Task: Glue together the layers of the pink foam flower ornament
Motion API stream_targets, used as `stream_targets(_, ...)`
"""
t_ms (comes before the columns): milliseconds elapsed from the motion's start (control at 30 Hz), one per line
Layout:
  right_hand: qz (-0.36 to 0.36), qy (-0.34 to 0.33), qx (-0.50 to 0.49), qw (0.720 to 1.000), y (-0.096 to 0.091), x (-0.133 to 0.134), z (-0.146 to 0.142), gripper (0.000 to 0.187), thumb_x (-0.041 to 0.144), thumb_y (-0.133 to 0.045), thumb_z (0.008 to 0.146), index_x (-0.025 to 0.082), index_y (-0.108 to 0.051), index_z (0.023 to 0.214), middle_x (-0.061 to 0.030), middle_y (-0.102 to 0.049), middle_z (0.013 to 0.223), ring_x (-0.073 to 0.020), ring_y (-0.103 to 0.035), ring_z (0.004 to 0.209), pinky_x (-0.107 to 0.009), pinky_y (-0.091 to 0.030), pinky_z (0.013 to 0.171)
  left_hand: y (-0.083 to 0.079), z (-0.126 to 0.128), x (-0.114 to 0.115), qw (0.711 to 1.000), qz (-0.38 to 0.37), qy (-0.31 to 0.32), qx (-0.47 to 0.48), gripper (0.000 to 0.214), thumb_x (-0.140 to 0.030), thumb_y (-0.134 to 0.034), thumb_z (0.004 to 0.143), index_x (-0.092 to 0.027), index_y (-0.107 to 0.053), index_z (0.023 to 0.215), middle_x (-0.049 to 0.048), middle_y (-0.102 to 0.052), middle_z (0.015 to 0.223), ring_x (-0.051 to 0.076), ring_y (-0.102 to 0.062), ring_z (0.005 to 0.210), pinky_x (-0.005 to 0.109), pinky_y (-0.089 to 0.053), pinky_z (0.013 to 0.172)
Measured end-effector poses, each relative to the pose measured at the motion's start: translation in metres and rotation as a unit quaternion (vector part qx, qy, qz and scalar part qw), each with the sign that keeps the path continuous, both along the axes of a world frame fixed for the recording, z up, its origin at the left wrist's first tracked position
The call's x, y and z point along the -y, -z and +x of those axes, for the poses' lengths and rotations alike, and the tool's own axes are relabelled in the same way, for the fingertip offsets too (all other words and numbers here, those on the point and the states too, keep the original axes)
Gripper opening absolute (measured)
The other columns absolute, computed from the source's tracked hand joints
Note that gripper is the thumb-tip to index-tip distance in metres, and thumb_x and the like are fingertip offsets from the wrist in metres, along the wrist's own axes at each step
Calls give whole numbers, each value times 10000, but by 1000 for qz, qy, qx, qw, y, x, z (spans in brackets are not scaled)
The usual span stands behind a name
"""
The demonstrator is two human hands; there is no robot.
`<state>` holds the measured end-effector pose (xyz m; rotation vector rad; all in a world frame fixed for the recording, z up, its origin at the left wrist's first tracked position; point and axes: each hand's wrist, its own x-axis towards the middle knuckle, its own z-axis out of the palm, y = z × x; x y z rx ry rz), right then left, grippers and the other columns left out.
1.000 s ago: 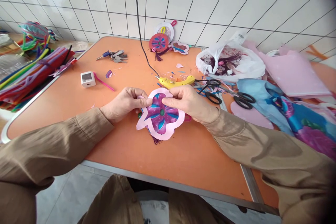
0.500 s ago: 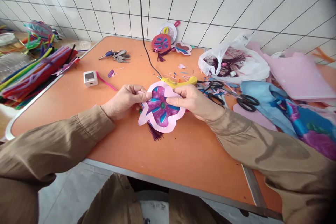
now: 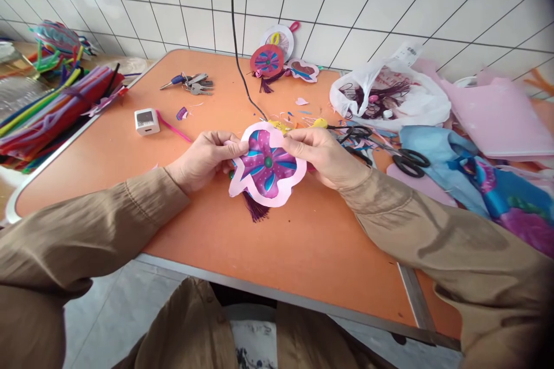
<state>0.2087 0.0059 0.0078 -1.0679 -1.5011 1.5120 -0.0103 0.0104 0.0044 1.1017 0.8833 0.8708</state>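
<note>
Pinching the flower ornament (image 3: 268,165) by its pink rim (image 3: 277,199) with left hand (image 3: 208,158) and right hand (image 3: 326,155), nearer than the glue gun (image 3: 320,123); probably light, bendable, easily creased; best held at 2 edges.

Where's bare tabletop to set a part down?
Widest patch: orange table between the held flower ornament and near edge, bar small specks. Second: left, between the white box, left sleeve and table's left edge. Crowded: right side, with plastic bag, black-handled scissors, blue cloth; also around the yellow tool.
</note>
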Motion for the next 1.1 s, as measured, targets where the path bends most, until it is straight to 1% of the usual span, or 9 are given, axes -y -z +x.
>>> stream_targets(133, -9, -8, 17, 1000, -1, 0, 0, 381, 582, -778, 650, 220, -662, 669, -16, -656, 669, -167, -607, 637, -317, -515, 606, -1, 1, -1, 1000, -5, 6, 0, 378, -390, -879, 586, -119, -618, 552, 2, -588, 493, 65, -489, 397, 189, -343, 380)
stream_targets(300, -46, -83, -20, 995, -5, 2, -1, 292, 423, -814, 640, 205, -691, 790, -25, -700, 764, -202, -674, 792, -345, -557, 748, 0, 2, 0, 1000, -9, 6, 10, 382, -388, -888, 572, -120, -616, 554, -6, -594, 495, 55, -495, 401, 176, -358, 388)
stream_targets(433, -76, -90, -34, 992, -6, 4, 0, 307, 212, -808, 588, 183, -703, 875, -14, -721, 801, -172, -674, 763, -299, -547, 731, 1, 1, 0, 1000, -16, 8, 18, 362, -388, -882, 586, -124, -634, 571, -7, -609, 504, 61, -517, 411, 181, -381, 399)
stream_targets(567, -89, -102, -43, 990, -6, 4, 1, 325, 131, -760, 610, 162, -697, 928, -1, -731, 805, -142, -663, 732, -252, -517, 694, 0, 0, 0, 1000, -8, 14, 9, 370, -404, -875, 595, -123, -635, 568, 3, -614, 506, 71, -516, 411, 192, -372, 397)
stream_targets(700, -98, -87, -80, 988, -6, 2, 0, 331, 163, -790, 634, 171, -701, 953, -6, -740, 862, -152, -668, 803, -264, -514, 785, -2, 1, 1, 1000, 13, -7, -9, 385, -419, -865, 603, -126, -620, 556, 11, -602, 503, 81, -503, 407, 208, -325, 378)
stream_targets(767, -114, -79, -116, 984, -7, 1, 0, 278, 271, -797, 683, 177, -702, 927, -15, -737, 872, -154, -665, 816, -272, -506, 810, -2, 2, 1, 999, 26, -34, -11, 381, -397, -856, 622, -130, -599, 534, -2, -572, 490, 71, -484, 411, 208, -312, 383)
stream_targets(867, -155, -60, -196, 966, -7, -1, 1, 257, 435, -731, 772, 200, -697, 871, -8, -728, 815, -134, -649, 740, -274, -497, 745, -3, 3, 2, 995, 41, -86, -1, 354, -362, -843, 641, -132, -596, 536, -13, -549, 491, 70, -487, 437, 206, -339, 411)
stream_targets(1000, -164, -38, -286, 943, -3, 1, -1, 253, 430, -753, 755, 217, -692, 877, 5, -721, 831, -115, -637, 756, -243, -505, 718, -4, 3, 2, 986, 55, -152, 37, 322, -352, -836, 638, -133, -610, 572, -7, -578, 542, 78, -517, 478, 203, -374, 435)
stream_targets(1100, -153, -46, -262, 952, 1, 8, -8, 282, 381, -771, 741, 217, -688, 954, -15, -709, 919, -149, -631, 848, -267, -530, 730, -3, 5, 4, 981, 47, -176, 67, 332, -352, -834, 637, -140, -587, 571, -11, -575, 560, 80, -519, 499, 203, -394, 445)
